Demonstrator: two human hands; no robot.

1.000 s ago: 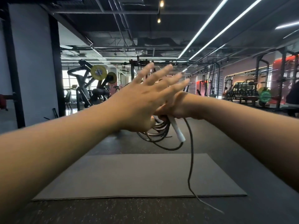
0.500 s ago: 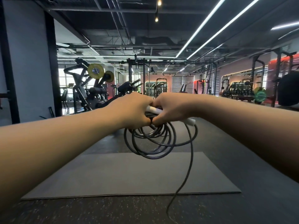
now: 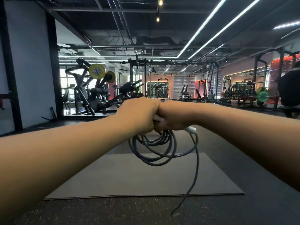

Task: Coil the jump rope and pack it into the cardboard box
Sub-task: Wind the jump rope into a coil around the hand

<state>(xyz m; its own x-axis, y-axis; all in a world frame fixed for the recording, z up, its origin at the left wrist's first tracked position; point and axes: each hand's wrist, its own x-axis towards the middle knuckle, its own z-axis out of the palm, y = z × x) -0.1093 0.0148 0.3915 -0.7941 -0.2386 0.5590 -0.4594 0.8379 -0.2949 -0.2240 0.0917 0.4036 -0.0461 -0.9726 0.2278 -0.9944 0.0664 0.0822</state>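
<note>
A second ago the left hand (image 3: 139, 116) was spread open across the bundle; now it has closed into a fist on the jump rope (image 3: 154, 150), knuckle to knuckle with the right hand (image 3: 173, 117), which grips the same bunch. The loops hang below both fists over the mat (image 3: 129, 176), and one loose tail (image 3: 193, 181) trails toward the floor, so the coiling looks nearly done but not finished. A white handle (image 3: 191, 129) pokes out under the right wrist; the other handle is probably buried inside the fists. The cardboard box is nowhere in view.
</note>
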